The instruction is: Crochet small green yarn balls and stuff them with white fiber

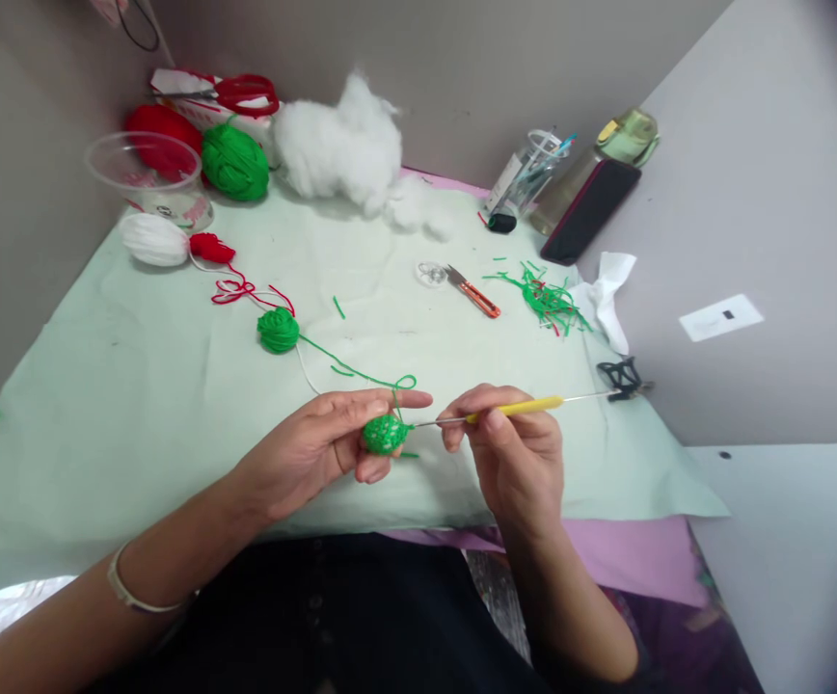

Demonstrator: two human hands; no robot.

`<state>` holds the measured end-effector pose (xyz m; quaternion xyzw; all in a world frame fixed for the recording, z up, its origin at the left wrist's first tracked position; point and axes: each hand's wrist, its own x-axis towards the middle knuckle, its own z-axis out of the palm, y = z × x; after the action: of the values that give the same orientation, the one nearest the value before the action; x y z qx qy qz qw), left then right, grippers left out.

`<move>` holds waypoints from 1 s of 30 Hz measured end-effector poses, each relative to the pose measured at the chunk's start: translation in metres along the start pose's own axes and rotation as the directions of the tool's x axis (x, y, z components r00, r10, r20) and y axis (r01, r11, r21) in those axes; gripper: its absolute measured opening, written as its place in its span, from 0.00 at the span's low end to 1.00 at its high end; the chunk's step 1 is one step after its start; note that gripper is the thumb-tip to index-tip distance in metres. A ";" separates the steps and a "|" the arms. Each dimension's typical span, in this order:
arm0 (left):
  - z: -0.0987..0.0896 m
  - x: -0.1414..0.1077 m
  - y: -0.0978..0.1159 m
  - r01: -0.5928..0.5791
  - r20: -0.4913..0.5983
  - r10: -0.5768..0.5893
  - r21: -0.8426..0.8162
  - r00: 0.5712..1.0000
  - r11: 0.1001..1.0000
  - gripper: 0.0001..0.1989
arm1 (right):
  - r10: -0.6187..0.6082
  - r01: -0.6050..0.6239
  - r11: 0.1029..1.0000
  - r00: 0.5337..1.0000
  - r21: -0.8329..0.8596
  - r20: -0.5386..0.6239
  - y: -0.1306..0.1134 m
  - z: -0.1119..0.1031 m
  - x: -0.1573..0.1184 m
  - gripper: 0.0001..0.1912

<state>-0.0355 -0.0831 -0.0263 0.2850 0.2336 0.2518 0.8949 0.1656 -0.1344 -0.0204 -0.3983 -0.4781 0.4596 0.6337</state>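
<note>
My left hand (pixel 338 434) is closed around a small green crocheted ball (pixel 385 436), with pale filling showing between its stitches. Its index finger stretches out, and green yarn passes over it. In my right hand (pixel 512 453) is a crochet hook (pixel 516 409) with a yellow handle, pinched between thumb and fingers. The hook's metal tip touches the right side of the green piece, where yarn meets it. From there the strand runs back in a loop to a small green yarn ball (pixel 278 330) on the table.
White stuffing (pixel 342 149), a green yarn ball (pixel 235 162), a plastic tub (pixel 154 198) and red scissors (pixel 246 95) stand at the back. Orange thread snips (pixel 473 291) lie mid-table. Yarn scraps (pixel 545 297), a phone (pixel 590 212) and a bottle (pixel 628 137) are at right.
</note>
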 end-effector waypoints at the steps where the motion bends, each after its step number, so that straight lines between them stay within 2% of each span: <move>1: 0.000 0.000 -0.001 0.004 0.013 -0.004 -0.001 1.000 1.000 0.18 | 0.003 -0.003 1.000 1.000 0.002 0.002 0.000 0.000 0.000 0.07; 9: 0.005 0.003 -0.003 -0.016 0.069 0.013 0.039 0.998 0.999 0.19 | 0.016 -0.017 0.997 1.000 0.073 0.024 0.000 0.006 -0.001 0.07; 15: 0.009 0.003 -0.003 -0.002 0.094 0.004 -0.020 0.996 1.000 0.18 | 0.019 -0.020 0.997 1.000 0.080 0.018 -0.001 0.007 0.000 0.07; 22: 0.008 0.002 -0.003 0.018 0.089 -0.013 -0.051 0.996 0.999 0.18 | 0.054 -0.052 0.998 0.997 0.044 -0.047 -0.002 0.003 0.001 0.07; 27: 0.004 0.000 -0.001 -0.024 0.010 0.023 0.099 1.000 0.995 0.18 | 0.170 -0.161 0.977 0.984 0.141 -0.051 0.000 0.003 0.001 0.08; 30: 0.005 0.000 0.000 -0.073 -0.038 0.084 0.227 0.996 0.971 0.20 | 0.141 -0.135 0.979 0.990 0.156 -0.028 0.002 0.008 -0.001 0.07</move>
<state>-0.0332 -0.0850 -0.0226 0.3877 0.2703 0.2654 0.8404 0.1570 -0.1342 -0.0203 -0.3894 -0.4000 0.5300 0.6383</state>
